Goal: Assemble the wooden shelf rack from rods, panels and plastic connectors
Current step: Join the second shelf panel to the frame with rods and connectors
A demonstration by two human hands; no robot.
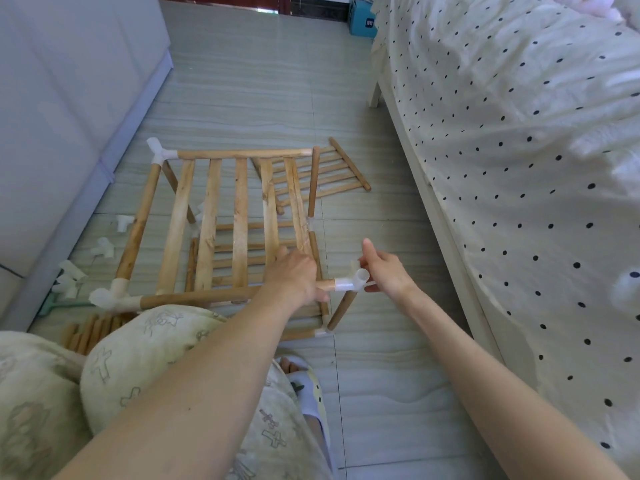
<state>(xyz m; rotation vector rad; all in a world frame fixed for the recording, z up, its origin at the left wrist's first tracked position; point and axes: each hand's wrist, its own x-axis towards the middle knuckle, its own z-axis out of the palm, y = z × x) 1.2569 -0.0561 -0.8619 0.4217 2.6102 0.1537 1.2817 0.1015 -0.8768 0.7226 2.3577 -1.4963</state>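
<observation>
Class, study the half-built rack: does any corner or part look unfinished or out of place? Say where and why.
Yes. The far right corner of the top panel has no plastic connector, unlike the far left corner; its rods merely meet. Spare connectors lie scattered on the floor by the sofa. The right hand pinches the near right connector.

Person is wearing pale cream-green trousers printed with faint grey-green cartoon figures and cross-like marks. Both forearms are showing bare, no sleeves reaching them, no watch or rings visible on left hand or right hand. One foot is wearing a white open-toe slipper with yellow trim.
</observation>
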